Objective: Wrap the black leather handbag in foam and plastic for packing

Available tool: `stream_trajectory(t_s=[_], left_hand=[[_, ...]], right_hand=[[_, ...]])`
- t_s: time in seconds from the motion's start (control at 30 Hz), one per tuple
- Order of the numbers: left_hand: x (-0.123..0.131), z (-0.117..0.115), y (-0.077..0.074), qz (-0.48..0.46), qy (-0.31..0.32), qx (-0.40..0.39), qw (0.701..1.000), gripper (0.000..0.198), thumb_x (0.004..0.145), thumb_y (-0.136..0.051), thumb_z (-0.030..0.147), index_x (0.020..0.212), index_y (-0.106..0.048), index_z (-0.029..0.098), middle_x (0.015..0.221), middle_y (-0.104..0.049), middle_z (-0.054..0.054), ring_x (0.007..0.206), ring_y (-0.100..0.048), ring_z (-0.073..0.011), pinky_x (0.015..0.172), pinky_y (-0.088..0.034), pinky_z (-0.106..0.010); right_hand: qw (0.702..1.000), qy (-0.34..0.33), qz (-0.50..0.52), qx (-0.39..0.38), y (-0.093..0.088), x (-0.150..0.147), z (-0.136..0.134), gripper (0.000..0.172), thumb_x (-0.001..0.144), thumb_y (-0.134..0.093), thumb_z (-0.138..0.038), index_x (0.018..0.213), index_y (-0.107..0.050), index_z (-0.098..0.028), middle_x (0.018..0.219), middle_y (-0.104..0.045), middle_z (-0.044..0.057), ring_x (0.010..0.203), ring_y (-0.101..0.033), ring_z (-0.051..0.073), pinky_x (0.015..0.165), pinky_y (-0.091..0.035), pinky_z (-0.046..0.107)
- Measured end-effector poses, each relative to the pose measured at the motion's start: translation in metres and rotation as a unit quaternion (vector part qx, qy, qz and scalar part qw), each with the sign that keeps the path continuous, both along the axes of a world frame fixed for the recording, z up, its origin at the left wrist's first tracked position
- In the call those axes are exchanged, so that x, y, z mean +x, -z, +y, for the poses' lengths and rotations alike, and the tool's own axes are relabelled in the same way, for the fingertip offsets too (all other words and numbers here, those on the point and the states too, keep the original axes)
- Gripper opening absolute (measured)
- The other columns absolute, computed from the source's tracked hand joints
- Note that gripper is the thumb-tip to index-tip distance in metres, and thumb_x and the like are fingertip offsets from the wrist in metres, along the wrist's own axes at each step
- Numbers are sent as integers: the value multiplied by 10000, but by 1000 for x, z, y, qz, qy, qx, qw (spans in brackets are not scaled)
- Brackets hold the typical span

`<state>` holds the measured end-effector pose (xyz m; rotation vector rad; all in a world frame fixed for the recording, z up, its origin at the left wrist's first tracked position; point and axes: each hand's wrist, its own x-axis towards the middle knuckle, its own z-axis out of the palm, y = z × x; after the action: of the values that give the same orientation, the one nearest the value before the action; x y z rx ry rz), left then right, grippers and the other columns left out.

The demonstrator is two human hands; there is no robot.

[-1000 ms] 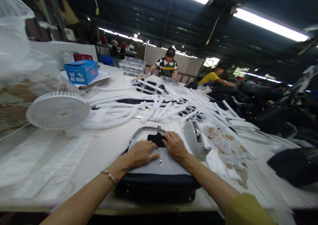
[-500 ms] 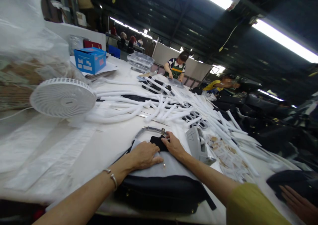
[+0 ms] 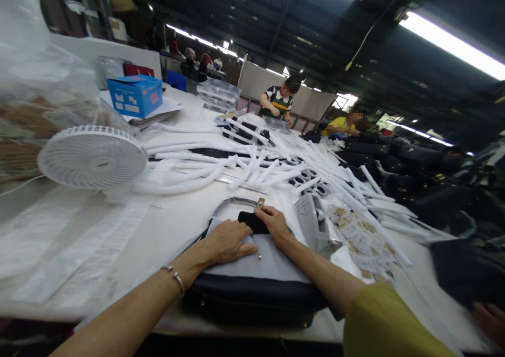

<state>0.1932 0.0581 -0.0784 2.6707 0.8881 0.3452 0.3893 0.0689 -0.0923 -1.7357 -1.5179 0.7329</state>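
Note:
A black handbag lies before me at the table's near edge, with a pale protective sheet over its upper side. My left hand rests flat on the sheet, fingertips at the left edge of a black flap. At the flap's right end, my right hand pinches a strap tab that carries a gold metal clasp. A small gold stud pokes through the sheet below the flap. Beyond the hands arches the bag's wrapped handle; its right side is partly hidden by my right hand.
A white fan and a blue box stand at left. White wrapped strips spread across the table. Right of the bag are a grey fan-like device and small packets. Co-workers are beyond; another person's hand shows at lower right.
My right hand has shifted up slightly to the gold clasp, which now tilts to the right. My left hand stays on the sheet. The dark piece at far right has moved with the other person's hand.

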Motion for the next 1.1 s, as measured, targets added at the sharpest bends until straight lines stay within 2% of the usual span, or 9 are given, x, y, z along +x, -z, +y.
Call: stream_trajectory(t_s=[0.17,0.27,0.33,0.47,0.63,0.73,0.87,1.0,1.1], left_hand=[[0,2,-3,9,-16,-18,1000,319,976,-378,399,1064,-623,215,965,-707,-68,879,-669,-258,780,-457,-356],[0,4,-1,10,-35,-23,999,315,964,-399,394,1078,-604,183,886,-702,-80,819,-670,-263,741,-462,-353],[-1,5,1,3,-28,-26,999,305,945,-456,398,1118,-604,195,938,-710,-72,856,-670,-252,758,-467,-336],[-3,7,1,-10,-9,-24,1000,275,914,-542,402,1108,-668,252,995,-722,-37,927,-659,-217,803,-470,-290],[-7,5,-4,-5,-27,10,1000,252,864,-618,437,944,-746,234,845,-708,-51,847,-637,-218,783,-471,-303],[-10,6,-10,3,-58,45,997,308,827,-654,492,801,-755,202,882,-704,-88,914,-615,-267,890,-442,-396],[-17,8,-24,19,-104,64,992,311,800,-694,463,797,-745,156,868,-696,-120,897,-630,-308,915,-427,-475],[-25,-18,-49,-2,-106,62,992,203,848,-656,281,1021,-700,186,1045,-697,-82,970,-638,-257,900,-460,-384],[-25,-61,-59,-77,-43,57,995,268,859,-659,371,1106,-643,269,1143,-679,-25,1066,-609,-227,949,-441,-356]], right_hand=[[997,-17,0,76,-23,-4,-13,266,801,-600,-426,883,-699,-194,882,-715,29,871,-639,203,870,-486,337],[994,-41,-22,98,-39,-4,-28,150,758,-689,-345,839,-725,-224,873,-715,31,899,-629,218,915,-460,361],[988,-88,-52,119,-46,-2,-40,109,748,-711,-268,849,-743,-243,893,-715,34,924,-629,218,924,-456,354],[965,-173,-121,154,-51,4,-63,159,839,-622,-222,946,-737,-248,911,-717,28,858,-656,179,832,-499,302],[960,-198,-146,133,-54,8,-77,141,833,-617,-218,920,-722,-251,895,-730,4,828,-668,166,790,-503,272],[959,-220,-156,88,-61,6,-83,163,806,-631,-187,904,-737,-263,877,-743,-15,805,-677,159,778,-495,254],[957,-227,-175,31,-66,1,-93,187,799,-639,-182,909,-763,-269,872,-765,-15,785,-700,178,757,-503,262],[963,-229,-143,24,-66,3,-99,214,846,-618,-221,998,-758,-277,983,-768,-4,901,-709,194,858,-504,283],[960,-244,-130,49,-62,7,-103,219,872,-607,-252,1043,-743,-263,1032,-758,12,944,-701,192,891,-502,287]])
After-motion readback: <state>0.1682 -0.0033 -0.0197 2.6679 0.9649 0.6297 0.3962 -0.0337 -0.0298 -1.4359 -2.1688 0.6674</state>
